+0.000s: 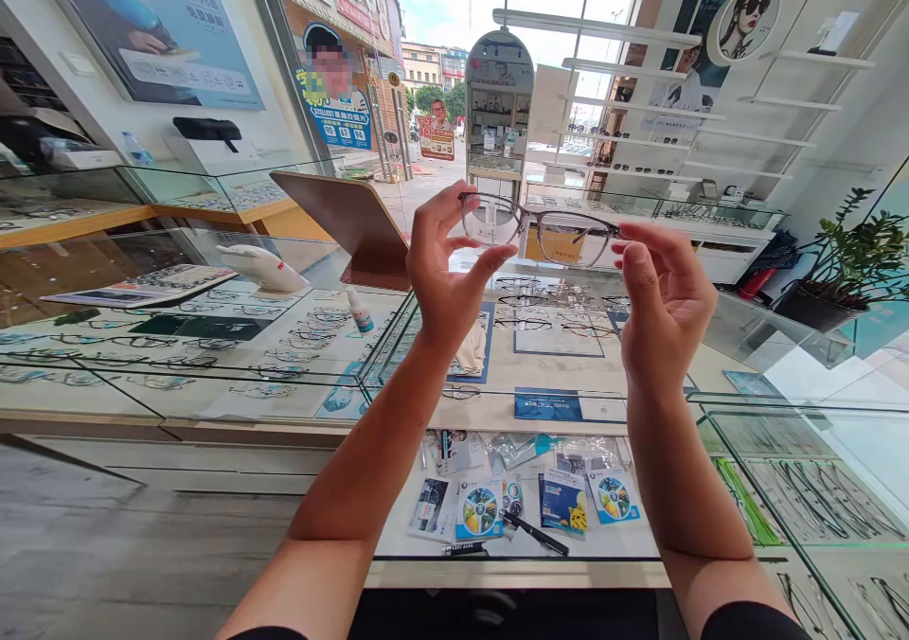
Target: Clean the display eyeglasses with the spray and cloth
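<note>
Above the glass counter (490,396), the left hand (454,266) and the right hand (664,304) grasp the eyeglasses (536,212) by their opposite sides. It seems better to pinch lightly and evenly, keeping fingertips away from the lenses.

Glasses (538,219) held up in midair, between left hand (449,275) and right hand (666,304).
Dark along the upper rims, thinner-looking below; rounded lenses (491,220), clear enough to see through to shelves and street behind. Upright, spread crosswise, slightly tilted, with end at right hand lower than end at left. Touching fingers at both outer ends, bridge free between. Well above display counter (561,367), not resting on anything. Small dark piece visible through lens nearer right hand; too small to identify. Sidearms mostly hidden; fold unclear.
</note>
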The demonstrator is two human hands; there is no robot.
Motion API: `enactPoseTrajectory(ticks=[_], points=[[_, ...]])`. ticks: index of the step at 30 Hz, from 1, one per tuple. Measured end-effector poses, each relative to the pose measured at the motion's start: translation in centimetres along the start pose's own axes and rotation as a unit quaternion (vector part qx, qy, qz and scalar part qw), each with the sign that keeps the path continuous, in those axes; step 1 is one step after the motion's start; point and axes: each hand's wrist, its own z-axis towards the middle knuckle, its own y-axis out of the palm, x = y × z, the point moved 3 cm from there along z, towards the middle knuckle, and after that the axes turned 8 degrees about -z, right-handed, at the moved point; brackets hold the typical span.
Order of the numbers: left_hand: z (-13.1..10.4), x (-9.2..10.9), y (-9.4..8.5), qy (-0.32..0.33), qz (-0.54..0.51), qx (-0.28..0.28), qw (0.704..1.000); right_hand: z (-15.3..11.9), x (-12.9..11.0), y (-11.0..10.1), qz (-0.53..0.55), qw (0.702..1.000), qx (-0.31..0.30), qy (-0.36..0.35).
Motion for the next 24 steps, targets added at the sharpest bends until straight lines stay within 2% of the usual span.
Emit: enactPoseTrajectory(ticks=[4, 8, 10, 16, 21, 24], points=[[0.0, 1.1, -0.2, -0.008, 0.055, 0.014, 0.998, 0.1, 0.5, 0.1, -0.033, 0.999, -0.017, 0.009], [0.3, 3.1, -0.3, 0.072, 0.116, 0.048, 0.990, 0.4, 2.1, 0.5, -0.036, 0.997, -0.062, 0.016], [0.3, 3.6, -0.4, 0.087, 0.138, 0.045, 0.986, 0.6, 2.9, 0.8, -0.024, 0.996, -0.084, 0.029], [0.0, 2.8, -0.8, -0.015, 0.115, -0.015, 0.993, 0.8, 4.1, 0.9, 0.032, 0.989, -0.115, 0.086], [0.2, 2.8, -0.4, 0.050, 0.118, 0.020, 0.992, 0.7, 3.8, 0.8, 0.007, 0.992, -0.110, 0.054], [0.2, 1.8, -0.2, 0.035, 0.102, 0.017, 0.994, 0.5, 2.9, 0.9, 0.000, 0.996, -0.082, 0.045]])
